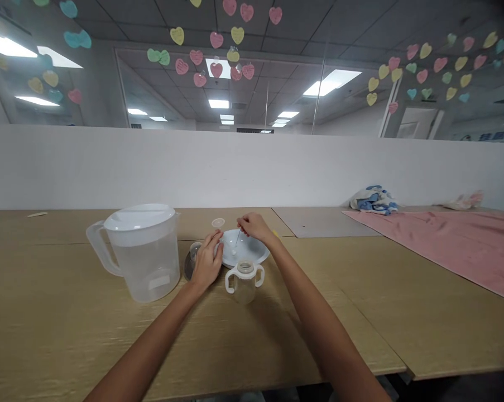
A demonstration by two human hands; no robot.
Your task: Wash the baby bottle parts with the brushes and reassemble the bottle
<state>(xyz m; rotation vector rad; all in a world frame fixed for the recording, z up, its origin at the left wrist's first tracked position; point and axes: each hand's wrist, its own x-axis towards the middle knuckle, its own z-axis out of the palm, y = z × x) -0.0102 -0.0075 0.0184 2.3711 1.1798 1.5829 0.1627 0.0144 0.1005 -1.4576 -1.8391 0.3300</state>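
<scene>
A shallow white bowl (258, 258) sits on the table in front of me. My left hand (209, 261) grips its left rim, fingers slightly bent. Over the far side of the bowl, my right hand (254, 225) pinches a thin stick (238, 237) whose lower end reaches down inside. A small whitish piece (234, 251) lies at that end, too small to name. Close in front of the bowl stands a clear baby bottle (245, 287) with two white side handles and an uncapped neck. Partly hidden behind my left hand is a dark round object with a clear dome (190, 262).
To the left stands a large translucent lidded jug (147, 262). A clear ring-like lid (218, 223) lies behind the bowl. A pink cloth (452, 240) covers the right side of the table, with a crumpled blue-and-white cloth (373, 200) near the white wall (235, 167).
</scene>
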